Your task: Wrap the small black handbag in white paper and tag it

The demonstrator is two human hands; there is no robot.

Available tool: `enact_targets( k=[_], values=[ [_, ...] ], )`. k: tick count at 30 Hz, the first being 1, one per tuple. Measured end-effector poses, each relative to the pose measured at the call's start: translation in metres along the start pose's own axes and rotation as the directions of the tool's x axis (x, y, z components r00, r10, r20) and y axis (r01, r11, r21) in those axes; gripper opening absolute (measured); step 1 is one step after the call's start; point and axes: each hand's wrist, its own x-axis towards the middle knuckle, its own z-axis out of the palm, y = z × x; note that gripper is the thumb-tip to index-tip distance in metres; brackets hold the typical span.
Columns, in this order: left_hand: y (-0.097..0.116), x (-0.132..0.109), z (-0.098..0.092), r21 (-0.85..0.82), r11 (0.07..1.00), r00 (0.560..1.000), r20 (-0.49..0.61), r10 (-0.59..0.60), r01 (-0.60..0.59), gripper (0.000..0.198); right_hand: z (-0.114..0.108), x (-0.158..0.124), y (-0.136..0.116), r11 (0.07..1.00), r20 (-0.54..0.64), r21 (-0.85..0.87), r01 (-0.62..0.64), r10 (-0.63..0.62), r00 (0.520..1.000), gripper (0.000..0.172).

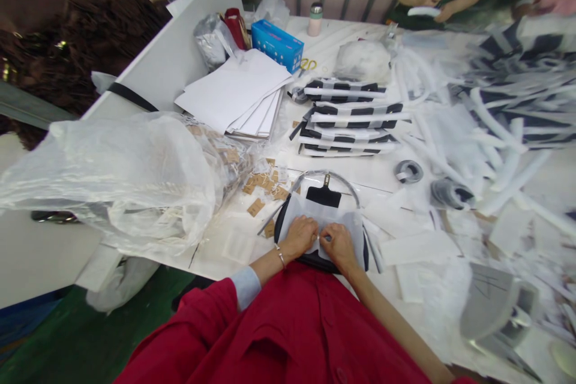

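A black handbag (323, 197) with a clear plastic handle lies flat on the white table (342, 174) right in front of me. White tissue paper (315, 213) covers its front. My left hand (299, 237) and my right hand (338, 245) rest side by side on the paper at the bag's near edge. The fingers of both are curled and pinched on the paper where the hands meet.
A big clear plastic bag (126, 180) of tags lies left, with brown paper tags (263, 189) spilled beside it. Behind are white sheets (238, 96), striped folded bags (348, 123), a blue box (276, 45), tape rolls (408, 171). Another person's hands (434, 9) work at the far side.
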Motion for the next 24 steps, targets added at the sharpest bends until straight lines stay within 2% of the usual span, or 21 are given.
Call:
enact_targets(
  k=[4,6,10,13,16,21,24],
  values=[
    [0.0002,-0.0010,0.0040,0.022,1.000,1.000,-0.019,0.008,-0.008,0.008,0.0000,-0.0061,0.0045,0.987,-0.009,0.147,0.061,-0.061,0.998,0.017],
    [0.0009,-0.0014,0.0043,0.026,1.000,1.000,-0.021,0.002,-0.001,0.011,0.0002,-0.0078,0.0051,0.982,-0.005,0.166,0.091,-0.091,0.996,0.017],
    [0.0007,-0.0013,0.0032,0.013,1.000,1.000,-0.012,-0.023,0.023,0.012,0.0004,-0.0079,0.0023,0.989,0.008,0.105,0.104,-0.105,0.994,0.014],
    [-0.0020,-0.0004,0.0014,-0.007,1.000,1.000,0.009,-0.007,0.007,0.006,-0.0004,-0.0066,-0.0009,0.994,0.030,0.027,0.106,-0.107,0.994,0.015],
    [-0.0051,-0.0004,-0.0007,-0.031,0.999,1.000,0.024,0.013,-0.012,0.010,-0.0019,-0.0059,-0.0026,0.992,0.068,-0.026,0.122,-0.120,0.990,0.016],
    [-0.0072,-0.0010,-0.0024,-0.073,0.997,1.000,-0.010,0.000,-0.001,0.020,-0.0032,-0.0085,-0.0007,0.990,0.055,0.013,0.143,-0.143,0.988,0.023],
    [-0.0067,-0.0005,-0.0027,-0.100,0.995,0.999,-0.038,-0.015,0.012,0.023,-0.0021,-0.0116,0.0001,0.985,0.030,0.053,0.165,-0.167,0.986,0.020]
  ],
)
